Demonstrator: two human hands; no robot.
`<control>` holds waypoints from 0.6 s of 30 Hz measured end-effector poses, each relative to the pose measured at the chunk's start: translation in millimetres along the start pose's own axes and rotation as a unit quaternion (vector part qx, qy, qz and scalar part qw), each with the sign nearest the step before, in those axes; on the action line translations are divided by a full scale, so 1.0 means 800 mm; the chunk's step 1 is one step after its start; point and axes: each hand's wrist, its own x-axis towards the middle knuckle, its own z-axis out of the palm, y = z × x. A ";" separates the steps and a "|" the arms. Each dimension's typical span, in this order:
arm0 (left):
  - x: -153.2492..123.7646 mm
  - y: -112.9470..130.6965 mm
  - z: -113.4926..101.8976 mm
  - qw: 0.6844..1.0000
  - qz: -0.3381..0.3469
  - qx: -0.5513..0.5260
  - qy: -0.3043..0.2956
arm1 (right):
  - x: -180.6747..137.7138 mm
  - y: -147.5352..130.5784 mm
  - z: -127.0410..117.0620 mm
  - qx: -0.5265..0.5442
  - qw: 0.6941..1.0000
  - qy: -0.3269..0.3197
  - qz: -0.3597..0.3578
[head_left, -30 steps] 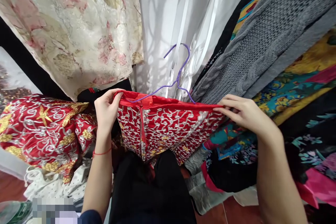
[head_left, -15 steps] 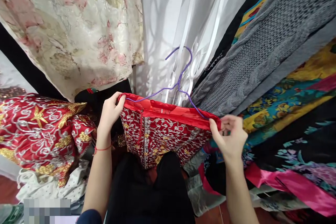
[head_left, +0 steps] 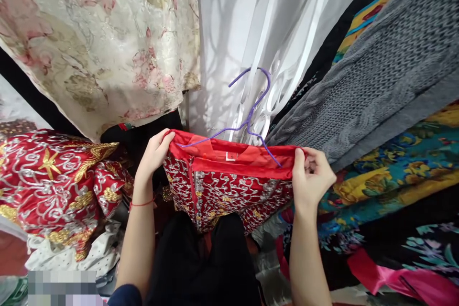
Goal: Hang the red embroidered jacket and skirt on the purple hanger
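Note:
A red skirt (head_left: 229, 186) with silver and gold embroidery hangs between my hands, its red waistband stretched wide. My left hand (head_left: 155, 153) pinches the waistband's left end, and my right hand (head_left: 311, 172) grips its right end with the fingers curled. Inside the waistband sits a purple wire hanger (head_left: 248, 122), its arms reaching toward both ends and its hook rising above the fabric. A small white label shows on the inner lining. The skirt's lower part drops toward my knees and is partly hidden by them.
A matching red embroidered garment (head_left: 53, 186) lies at the left on a white dotted cloth (head_left: 77, 253). Above it hangs a cream floral garment (head_left: 107, 48). White curtains (head_left: 225, 24) hang behind the hanger. A grey knitted garment (head_left: 387, 62) and a patterned blue-yellow cloth (head_left: 387, 167) hang at the right.
My right hand has closed more fully around the right end of the waistband. The view has shifted slightly, and the hanger still sits within the waistband.

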 end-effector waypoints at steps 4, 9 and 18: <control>-0.012 -0.006 -0.003 0.999 -0.025 -0.026 -0.001 | -0.046 -0.004 0.005 0.042 0.995 0.080 -0.041; -0.045 -0.008 -0.002 0.998 0.035 -0.009 0.047 | -0.130 -0.035 0.030 0.134 0.970 0.014 -0.204; -0.103 0.000 0.006 0.994 0.015 0.027 0.109 | -0.201 -0.120 0.090 0.249 0.911 -0.327 0.044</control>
